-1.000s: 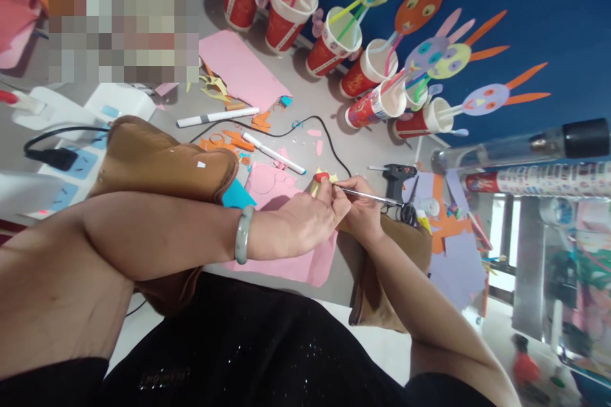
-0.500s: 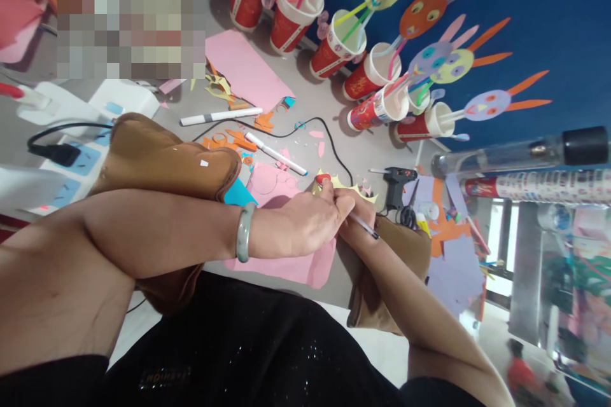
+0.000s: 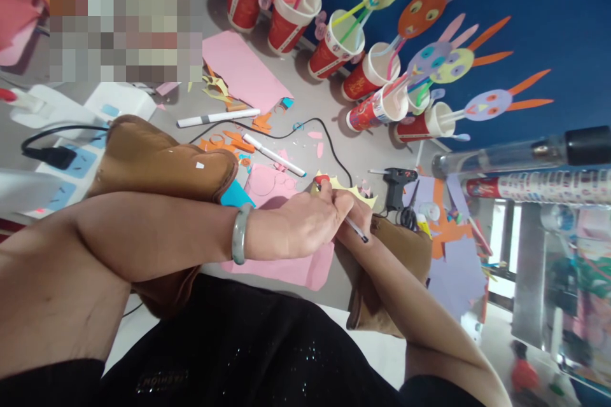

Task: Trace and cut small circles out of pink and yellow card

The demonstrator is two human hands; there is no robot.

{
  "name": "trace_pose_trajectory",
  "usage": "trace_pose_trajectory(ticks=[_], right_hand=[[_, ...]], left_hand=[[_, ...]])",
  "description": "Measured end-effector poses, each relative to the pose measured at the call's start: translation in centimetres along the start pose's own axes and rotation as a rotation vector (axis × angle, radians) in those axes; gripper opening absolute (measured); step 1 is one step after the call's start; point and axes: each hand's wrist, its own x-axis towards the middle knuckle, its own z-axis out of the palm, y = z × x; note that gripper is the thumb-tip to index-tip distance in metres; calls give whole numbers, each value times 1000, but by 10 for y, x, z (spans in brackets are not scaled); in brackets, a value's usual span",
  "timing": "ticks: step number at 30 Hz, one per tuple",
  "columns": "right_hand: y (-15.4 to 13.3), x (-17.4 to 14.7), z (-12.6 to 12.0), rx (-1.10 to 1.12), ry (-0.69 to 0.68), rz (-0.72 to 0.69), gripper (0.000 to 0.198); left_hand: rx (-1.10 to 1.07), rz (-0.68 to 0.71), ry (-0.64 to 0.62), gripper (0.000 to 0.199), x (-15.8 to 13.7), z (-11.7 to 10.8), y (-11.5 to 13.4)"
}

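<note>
My left hand [image 3: 305,222], with a pale jade-like bangle [image 3: 240,235] on the wrist, is closed, its fingertips at a small red piece [image 3: 323,180]. My right hand [image 3: 357,210] lies partly behind it, closed around a pen [image 3: 356,229] whose clear back end slants over the wrist. A dark tip shows beside the red piece. Just beyond both hands is yellow paper with a spiky cut edge [image 3: 356,189]. Pink paper [image 3: 274,186] with drawn circles lies under and beside my left hand. Most of my right fingers are hidden.
Several red-and-white paper cups [image 3: 286,19] with paper rabbit heads stand along the back. Two markers [image 3: 274,154], orange scraps and a black cable lie ahead. A glue gun [image 3: 397,187] is at right, a power strip [image 3: 79,159] at left. Brown cushions [image 3: 167,165] flank my arms.
The hands stay together at the red piece. The pen's back end has shifted slightly left and down. The whole view has moved a little.
</note>
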Motion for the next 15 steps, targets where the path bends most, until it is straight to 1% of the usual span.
trace_pose_trajectory(ticks=[4, 8, 11, 13, 15], right_hand=[[-2, 0, -2, -29, -3, -30, 31], [-8, 1, -6, -84, 19, -40, 24], [-16, 4, -11, -85, 67, 26, 24], [-23, 8, -16, -84, 65, 98, 25], [-29, 13, -20, -78, 51, 157, 20]], left_hand=[[-13, -2, 1, 47, 0, 2, 0], [-14, 8, 37, 55, -1, 7, -2], [5, 11, 54, 54, 0, 10, -2], [20, 14, 74, 52, 0, 12, -2], [60, 16, 94, 54, 1, 14, -1]])
